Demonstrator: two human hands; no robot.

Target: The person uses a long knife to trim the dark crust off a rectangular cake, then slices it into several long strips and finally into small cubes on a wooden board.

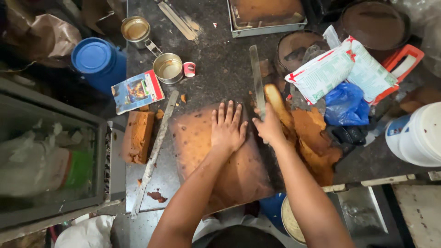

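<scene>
Bare counter (220,69) ahead; trimmings (312,138) crowd the right.

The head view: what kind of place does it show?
Probably a small bakery work area. The left hand presses a large brown cake slab on a dark counter; the right hand holds a long knife; cake trimmings lie nearby.

Around your large cake slab (206,151) you have: two metal tins (136,30) (168,68), one long knife (257,80), two metal strips (154,154) (180,19), one blue barrel (97,59), two printed bags (324,73) (372,73), one white bucket (415,135).
</scene>
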